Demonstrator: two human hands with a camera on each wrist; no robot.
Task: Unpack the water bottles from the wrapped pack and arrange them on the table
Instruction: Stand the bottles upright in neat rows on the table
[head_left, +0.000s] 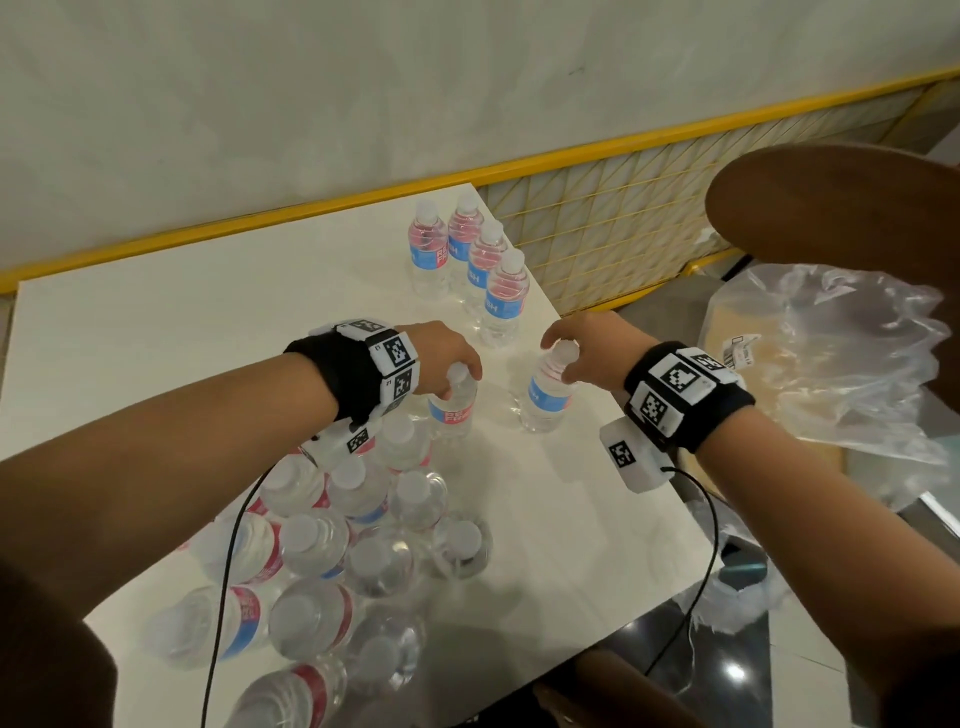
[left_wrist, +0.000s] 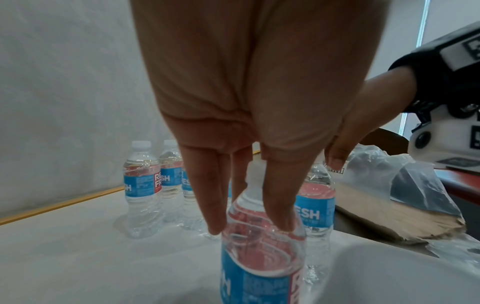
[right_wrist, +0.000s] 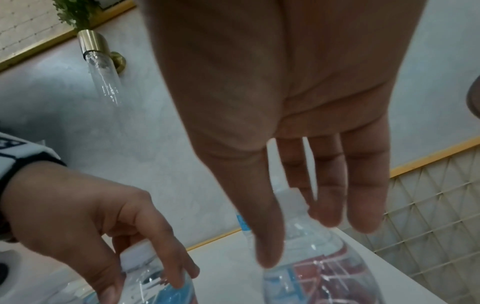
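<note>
Clear water bottles with blue-and-red labels stand on the white table (head_left: 171, 332). My left hand (head_left: 460, 376) grips the neck of one bottle (head_left: 453, 405) at the far edge of a packed cluster of bottles (head_left: 332, 551) near me. In the left wrist view, the left hand's fingers (left_wrist: 215, 216) curl down around that bottle (left_wrist: 259, 267). My right hand (head_left: 558, 358) grips the cap end of a second bottle (head_left: 546, 397), which leans slightly; its base is close to the tabletop. The right wrist view shows the right hand (right_wrist: 298, 238) on its bottle (right_wrist: 319, 273). Several bottles stand in a row (head_left: 485, 270) at the far right.
Crumpled clear plastic wrap (head_left: 841, 364) lies over cardboard to the right of the table. A brown round seat (head_left: 841, 208) is beyond it. A yellow-framed mesh panel (head_left: 623, 223) runs behind the table's right edge. Wrist-camera cables hang by the table's near edge.
</note>
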